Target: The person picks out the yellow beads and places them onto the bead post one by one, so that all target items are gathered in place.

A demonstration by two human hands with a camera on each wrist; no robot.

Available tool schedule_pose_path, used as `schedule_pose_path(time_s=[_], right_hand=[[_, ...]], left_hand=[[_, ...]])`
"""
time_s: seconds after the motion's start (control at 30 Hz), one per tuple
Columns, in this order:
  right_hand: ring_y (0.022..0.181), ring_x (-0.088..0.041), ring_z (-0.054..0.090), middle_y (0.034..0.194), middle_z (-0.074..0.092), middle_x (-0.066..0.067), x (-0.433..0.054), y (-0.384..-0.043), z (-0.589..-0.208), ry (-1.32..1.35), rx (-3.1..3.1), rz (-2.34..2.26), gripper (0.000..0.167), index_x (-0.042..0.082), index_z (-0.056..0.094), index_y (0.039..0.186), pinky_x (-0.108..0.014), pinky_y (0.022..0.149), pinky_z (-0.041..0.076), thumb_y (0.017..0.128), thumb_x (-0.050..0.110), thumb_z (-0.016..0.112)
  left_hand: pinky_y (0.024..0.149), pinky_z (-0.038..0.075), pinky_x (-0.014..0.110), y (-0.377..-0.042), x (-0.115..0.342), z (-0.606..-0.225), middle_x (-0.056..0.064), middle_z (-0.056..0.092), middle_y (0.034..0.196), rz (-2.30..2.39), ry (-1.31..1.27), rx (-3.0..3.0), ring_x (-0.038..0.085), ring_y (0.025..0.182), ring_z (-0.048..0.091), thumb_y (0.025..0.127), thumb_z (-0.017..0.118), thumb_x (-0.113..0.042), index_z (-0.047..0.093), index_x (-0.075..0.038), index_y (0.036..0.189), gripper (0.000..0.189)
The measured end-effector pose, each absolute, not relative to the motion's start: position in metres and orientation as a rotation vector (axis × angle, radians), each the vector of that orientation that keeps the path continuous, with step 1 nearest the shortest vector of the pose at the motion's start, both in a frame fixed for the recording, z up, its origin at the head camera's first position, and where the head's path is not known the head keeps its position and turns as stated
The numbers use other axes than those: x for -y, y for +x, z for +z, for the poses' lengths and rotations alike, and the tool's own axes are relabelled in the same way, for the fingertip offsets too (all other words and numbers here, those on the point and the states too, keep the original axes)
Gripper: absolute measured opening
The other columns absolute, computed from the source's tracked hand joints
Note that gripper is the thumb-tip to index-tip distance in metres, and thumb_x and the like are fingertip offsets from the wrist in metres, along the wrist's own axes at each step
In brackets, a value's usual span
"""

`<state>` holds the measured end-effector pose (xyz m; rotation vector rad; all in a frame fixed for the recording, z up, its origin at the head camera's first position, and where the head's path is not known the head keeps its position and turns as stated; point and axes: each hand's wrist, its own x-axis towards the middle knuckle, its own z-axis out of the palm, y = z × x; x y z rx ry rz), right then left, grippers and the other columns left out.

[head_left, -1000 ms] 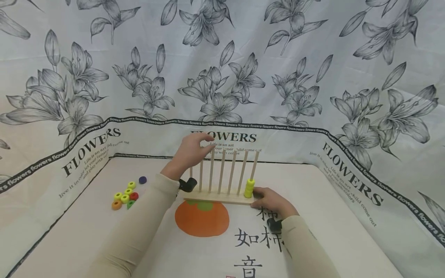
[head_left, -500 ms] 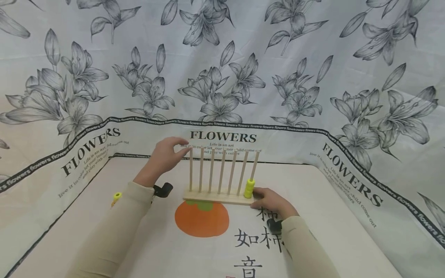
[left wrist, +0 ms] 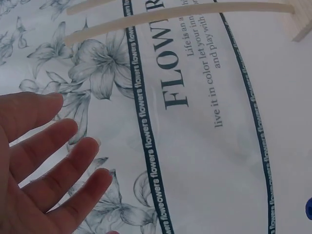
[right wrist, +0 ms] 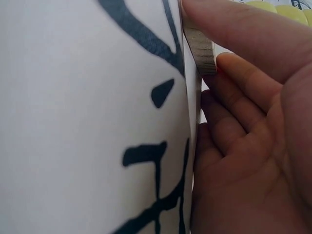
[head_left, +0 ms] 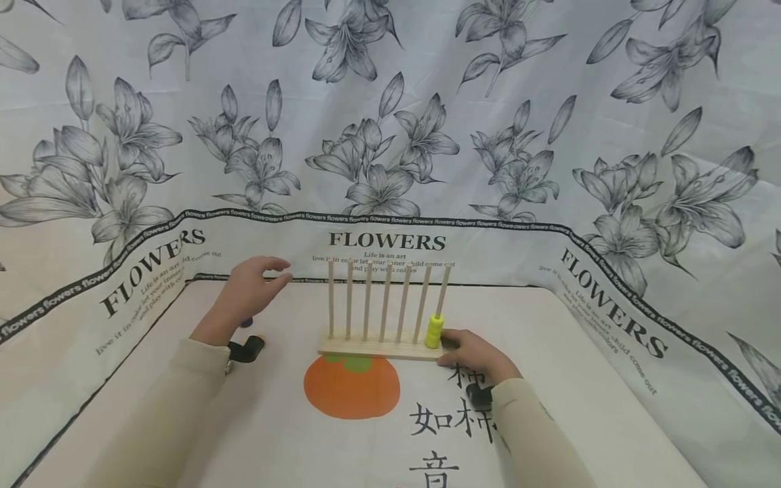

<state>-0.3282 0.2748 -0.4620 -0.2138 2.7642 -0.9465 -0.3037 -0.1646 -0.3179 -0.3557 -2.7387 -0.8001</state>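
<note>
A wooden peg stand with several upright pegs sits mid-table. Yellow beads are stacked on its rightmost peg; the other pegs are bare. My right hand grips the right end of the base, thumb along the front and fingers behind, as the right wrist view shows with the base end between them. To the left of the stand, my left hand is raised above the table with nothing in it. Its fingers are spread and relaxed in the left wrist view, apart from the pegs.
A dark blue bead peeks out beside my left wrist, which hides the other loose beads. The table cloth bears an orange persimmon print and black characters. A flowered curtain surrounds the back and sides.
My left hand has moved left and slightly down, from over the pegs to beside the stand, covering the loose beads. My right hand keeps its grip on the base.
</note>
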Motion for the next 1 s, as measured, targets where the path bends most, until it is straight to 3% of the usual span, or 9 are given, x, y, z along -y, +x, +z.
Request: schedule_pose_path(time_s=[0.53, 0.8, 1.0], right_hand=[[0.140, -0.036, 0.038, 0.149, 0.047, -0.008, -0.271, -0.324, -0.458, -0.191, -2.783, -0.918, 0.075, 0.018, 0.048, 0.144, -0.060, 0.115, 0.025, 0.077, 0.038, 0.078], [0.141, -0.036, 0.037, 0.150, 0.046, -0.008, -0.273, -0.327, -0.460, -0.200, -2.776, -0.903, 0.078, 0.019, 0.048, 0.144, -0.060, 0.115, 0.024, 0.076, 0.042, 0.078], [0.142, -0.036, 0.035, 0.151, 0.045, -0.007, -0.273, -0.327, -0.459, -0.202, -2.780, -0.891, 0.079, 0.019, 0.047, 0.145, -0.062, 0.115, 0.022, 0.076, 0.043, 0.078]], left_hand=[[0.102, 0.042, 0.059, -0.299, 0.213, -0.337, 0.020, 0.057, 0.135, -0.745, -0.300, 2.856, 0.041, 0.123, 0.052, 0.099, 0.051, -0.035, 0.056, -0.007, 0.132, 0.044], [0.093, 0.048, 0.056, -0.299, 0.235, -0.347, 0.022, 0.058, 0.131, -0.723, -0.294, 2.876, 0.040, 0.111, 0.058, 0.099, 0.052, -0.033, 0.056, -0.006, 0.132, 0.044], [0.094, 0.046, 0.058, -0.301, 0.247, -0.356, 0.024, 0.059, 0.128, -0.675, -0.259, 2.908, 0.043, 0.116, 0.052, 0.098, 0.053, -0.028, 0.057, -0.004, 0.130, 0.041]])
